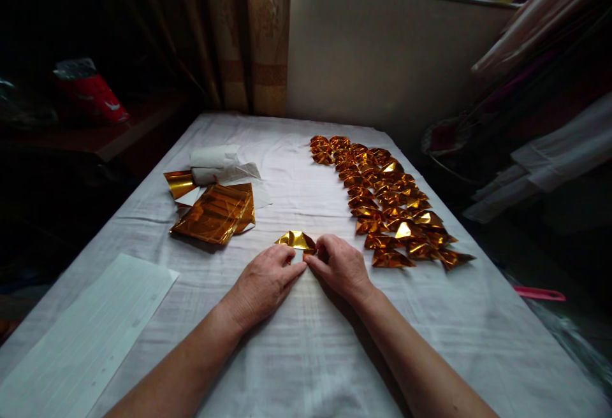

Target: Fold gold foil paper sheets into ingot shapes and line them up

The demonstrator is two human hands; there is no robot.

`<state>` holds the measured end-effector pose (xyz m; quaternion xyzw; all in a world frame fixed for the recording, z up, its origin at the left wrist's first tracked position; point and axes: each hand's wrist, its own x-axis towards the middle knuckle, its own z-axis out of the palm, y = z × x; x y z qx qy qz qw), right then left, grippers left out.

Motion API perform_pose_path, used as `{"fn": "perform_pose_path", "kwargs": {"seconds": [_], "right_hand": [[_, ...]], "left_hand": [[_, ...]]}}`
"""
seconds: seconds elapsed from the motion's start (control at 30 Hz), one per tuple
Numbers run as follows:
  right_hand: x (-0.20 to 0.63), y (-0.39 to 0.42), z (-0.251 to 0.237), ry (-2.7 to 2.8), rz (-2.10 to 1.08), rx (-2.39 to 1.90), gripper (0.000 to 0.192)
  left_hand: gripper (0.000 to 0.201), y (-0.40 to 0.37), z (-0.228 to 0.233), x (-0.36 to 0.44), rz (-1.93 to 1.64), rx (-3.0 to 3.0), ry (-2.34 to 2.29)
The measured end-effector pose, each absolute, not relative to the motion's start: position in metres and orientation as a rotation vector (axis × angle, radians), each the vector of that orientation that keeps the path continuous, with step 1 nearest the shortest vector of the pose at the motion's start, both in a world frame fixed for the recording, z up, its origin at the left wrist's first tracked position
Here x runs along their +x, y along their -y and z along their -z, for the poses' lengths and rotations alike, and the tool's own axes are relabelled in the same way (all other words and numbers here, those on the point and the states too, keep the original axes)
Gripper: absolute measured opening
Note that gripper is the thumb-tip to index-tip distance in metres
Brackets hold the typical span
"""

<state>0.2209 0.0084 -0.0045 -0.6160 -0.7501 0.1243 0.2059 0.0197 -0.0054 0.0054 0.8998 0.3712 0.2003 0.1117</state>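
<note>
White lined sheet (90, 335) at counter's (296, 354) near-left; gold foil stack (215, 213) beyond it; left hand (262, 283) and right hand (340, 266) both pinched on folded gold foil piece (296, 240) at centre; finished gold folds (389, 204) in rows at right.

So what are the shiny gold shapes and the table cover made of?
The gold piece under the left hand and right hand, like the folded shapes, looks like metallic foil paper: mirror-bright glints, sharp creases, a white underside. The cover looks like white woven cloth: matte, softly wrinkled.
</note>
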Motion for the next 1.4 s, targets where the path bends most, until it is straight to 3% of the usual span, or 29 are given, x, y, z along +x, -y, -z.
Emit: {"fn": "perform_pose_path", "kwargs": {"seconds": [0.23, 0.4, 0.7, 0.93, 1.4], "right_hand": [[0.223, -0.009, 0.011, 2.021, -0.357, -1.705, 0.007], [0.223, -0.006, 0.015, 2.066, -0.279, -1.597, 0.018], [0.221, -0.003, 0.005, 2.261, -0.243, -1.360, 0.019], [0.218, 0.003, -0.005, 2.334, -0.225, -1.409, 0.025], [0.205, -0.006, -0.011, 2.378, -0.170, -1.559, 0.032]], "left_hand": [[0.022, 0.004, -0.006, 0.017, -0.567, 2.614, -1.088], [0.020, 0.002, -0.002, 0.014, -0.686, 2.610, -1.048], [0.018, -0.009, 0.001, -0.003, -0.818, 2.423, -1.202], [0.011, -0.019, 0.006, -0.013, -0.795, 2.486, -1.225], [0.018, -0.027, 0.011, -0.011, -0.769, 2.447, -1.228]]}}
